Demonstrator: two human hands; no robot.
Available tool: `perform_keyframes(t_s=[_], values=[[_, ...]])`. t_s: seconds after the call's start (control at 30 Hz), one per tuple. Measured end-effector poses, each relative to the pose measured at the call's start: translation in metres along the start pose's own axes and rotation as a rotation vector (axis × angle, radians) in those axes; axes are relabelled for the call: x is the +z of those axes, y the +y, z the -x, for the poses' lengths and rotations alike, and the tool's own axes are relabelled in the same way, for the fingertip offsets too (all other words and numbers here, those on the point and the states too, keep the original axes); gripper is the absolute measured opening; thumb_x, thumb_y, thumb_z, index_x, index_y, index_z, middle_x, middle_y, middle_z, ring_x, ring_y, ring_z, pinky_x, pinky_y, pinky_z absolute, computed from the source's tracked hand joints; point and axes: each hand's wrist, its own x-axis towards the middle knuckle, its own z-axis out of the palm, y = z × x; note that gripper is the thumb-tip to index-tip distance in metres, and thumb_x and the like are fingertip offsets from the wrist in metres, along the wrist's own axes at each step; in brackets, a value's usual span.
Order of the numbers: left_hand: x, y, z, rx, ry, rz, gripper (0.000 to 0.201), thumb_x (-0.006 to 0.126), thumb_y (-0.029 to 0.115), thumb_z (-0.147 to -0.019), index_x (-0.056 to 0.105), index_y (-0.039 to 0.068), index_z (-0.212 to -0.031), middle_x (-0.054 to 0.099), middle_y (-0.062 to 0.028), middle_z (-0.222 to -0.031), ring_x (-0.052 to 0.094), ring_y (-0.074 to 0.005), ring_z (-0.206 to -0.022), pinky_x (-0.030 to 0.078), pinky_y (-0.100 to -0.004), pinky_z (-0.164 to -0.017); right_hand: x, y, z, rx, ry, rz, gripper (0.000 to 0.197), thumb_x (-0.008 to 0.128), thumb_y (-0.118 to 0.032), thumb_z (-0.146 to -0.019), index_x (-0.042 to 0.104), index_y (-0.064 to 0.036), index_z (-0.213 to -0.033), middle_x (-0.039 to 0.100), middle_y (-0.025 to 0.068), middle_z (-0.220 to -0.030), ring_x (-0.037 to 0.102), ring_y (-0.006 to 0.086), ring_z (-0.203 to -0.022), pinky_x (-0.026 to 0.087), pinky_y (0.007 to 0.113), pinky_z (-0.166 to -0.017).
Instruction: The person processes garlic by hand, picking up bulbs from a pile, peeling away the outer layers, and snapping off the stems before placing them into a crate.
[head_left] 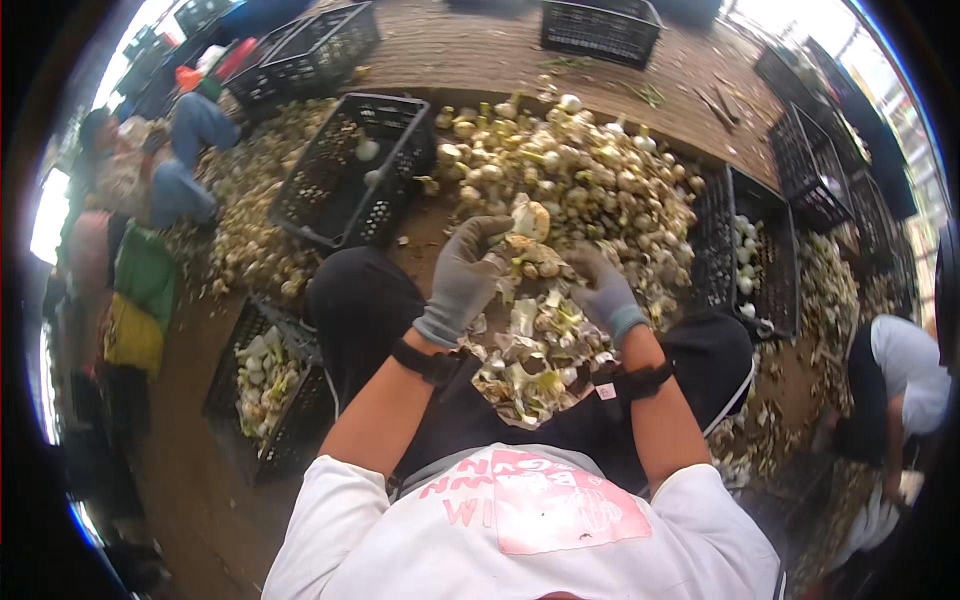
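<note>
White shirt, left hand grasping garlic bulb, right hand near it, grip unclear, skins below, garlic heap ahead

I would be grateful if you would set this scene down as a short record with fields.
Left hand: gloved, seems to hold a garlic bulb
Right hand: gloved, close to the bulb; grip unclear
Lap: pale, dry peelings
Ahead: a large heap of garlic
Ahead left: a black crate with a few bulbs inside
Right: a second crate holding white bulbs
Far right: a person in a white top
</note>
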Motion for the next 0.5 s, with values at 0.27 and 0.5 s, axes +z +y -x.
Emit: perform_keyframes(t_s=[0.27, 0.5], values=[[0.015, -0.003, -0.004, 0.392, -0.310, -0.742, 0.044, 0.051, -0.018, -0.066, 0.060, -0.002, -0.106, 0.062, -0.0111, -0.108, 0.060, -0.0222, -0.102, 0.046, -0.0293, -0.090, -0.013, -0.041, 0.009, 0.263, 0.183, -0.545, 0.028, 0.063, -0.026, -0.084, 0.061, 0.0015, -0.085, 0.062, 0.0069, -0.070, 0.055, 0.0114, -0.064, 0.043, 0.028, -0.059], [0.033, 0.002, -0.005, 0.637, -0.431, -1.017, 0.040, 0.060, -0.008, -0.061, 0.063, 0.005, -0.099, 0.064, -0.0135, -0.098, 0.060, -0.0339, -0.095, 0.049, -0.0386, -0.083, -0.018, -0.061, 0.014, 0.324, 0.205, -0.099, 0.033, 0.061, -0.033, -0.082, 0.059, 0.0002, -0.085, 0.061, 0.0136, -0.071, 0.058, 0.0250, -0.062, 0.044, 0.034, -0.059]])
